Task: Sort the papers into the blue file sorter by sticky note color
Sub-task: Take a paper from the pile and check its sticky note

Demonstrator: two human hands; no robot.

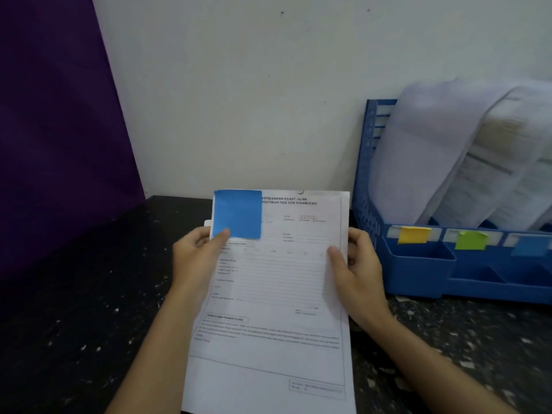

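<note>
Both hands hold a stack of papers [277, 294] above the dark speckled table [74, 339]. The left hand [194, 258] pinches the left edge, thumb on the blue sticky note [238, 213] at the top-left corner. The right hand [358, 270] grips the right edge. The blue file sorter [418, 273] stands at the right against the wall, holding papers, with yellow [413, 235], green [471, 240] and blue [528, 248] notes marking its compartments.
</note>
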